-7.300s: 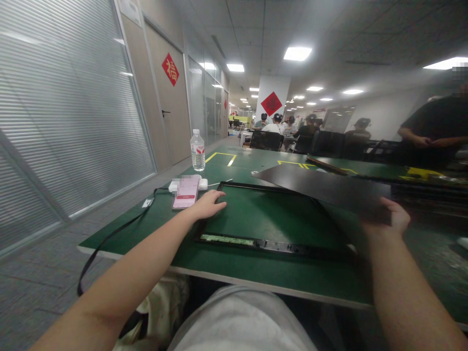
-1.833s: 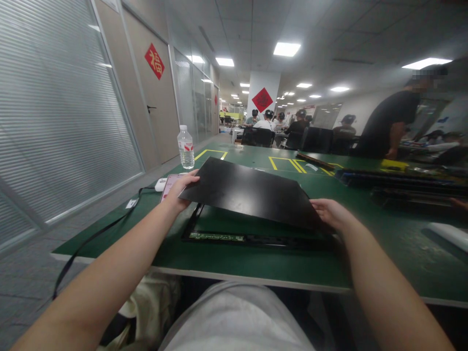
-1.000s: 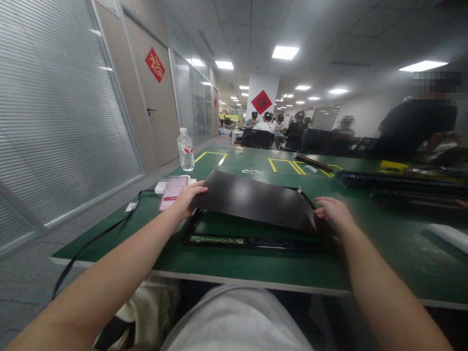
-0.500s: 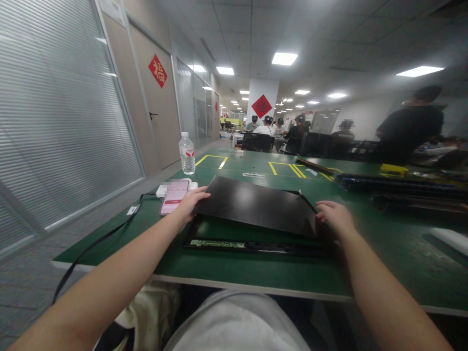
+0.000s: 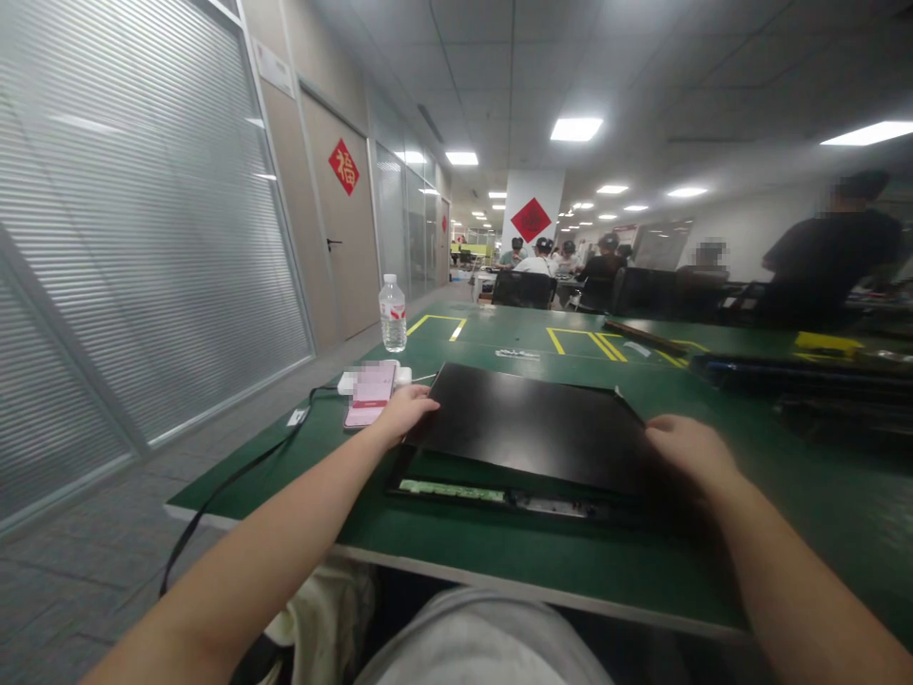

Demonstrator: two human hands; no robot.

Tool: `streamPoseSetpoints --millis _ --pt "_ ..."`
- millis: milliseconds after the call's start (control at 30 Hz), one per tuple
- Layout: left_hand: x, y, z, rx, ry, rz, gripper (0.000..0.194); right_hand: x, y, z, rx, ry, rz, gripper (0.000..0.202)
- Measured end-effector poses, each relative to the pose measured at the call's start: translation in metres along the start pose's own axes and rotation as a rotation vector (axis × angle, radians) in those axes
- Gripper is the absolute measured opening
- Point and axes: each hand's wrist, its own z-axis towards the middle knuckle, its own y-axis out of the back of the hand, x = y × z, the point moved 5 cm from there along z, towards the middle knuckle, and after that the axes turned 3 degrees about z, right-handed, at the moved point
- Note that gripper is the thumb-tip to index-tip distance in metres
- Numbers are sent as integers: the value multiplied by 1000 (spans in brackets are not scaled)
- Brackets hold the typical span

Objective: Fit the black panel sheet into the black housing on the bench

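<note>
A thin, glossy black screen panel (image 5: 532,419) lies tilted over a black frame (image 5: 396,468) on the green table (image 5: 499,552). My left hand (image 5: 408,416) pinches the panel's left edge, thumb on top. At the right edge, my right hand (image 5: 690,449) is closed on the panel; its lower fingers are hidden. A strip of green circuit board (image 5: 451,491) shows along the frame's near side, below the panel. The panel covers most of the frame's inside.
A phone (image 5: 369,398) and white blocks lie left of the panel, with a water bottle (image 5: 393,316) behind. A black strap (image 5: 242,479) hangs off the left edge. Yellow tape (image 5: 556,341) marks the far side. Dark long parts (image 5: 799,371) lie right. People sit beyond.
The view has swung left, so everything sits further right. My right hand's fingers have closed on the panel's right edge. My left hand keeps its hold.
</note>
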Motion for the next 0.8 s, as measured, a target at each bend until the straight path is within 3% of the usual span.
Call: streamPoseSetpoints --millis 133,367,667,800 --pt "-1 -2 -2 -36 14 10 13 7 3 3 94 -48 -27 29" --pt "2 -4 1 -18 45 -71 12 12 2 21 329 3 -66 16" --pt "11 1 9 -86 76 -63 28 17 3 31 488 -81 -30 7" --pt "16 3 15 -87 90 -50 33 21 7 28 540 -188 1 11"
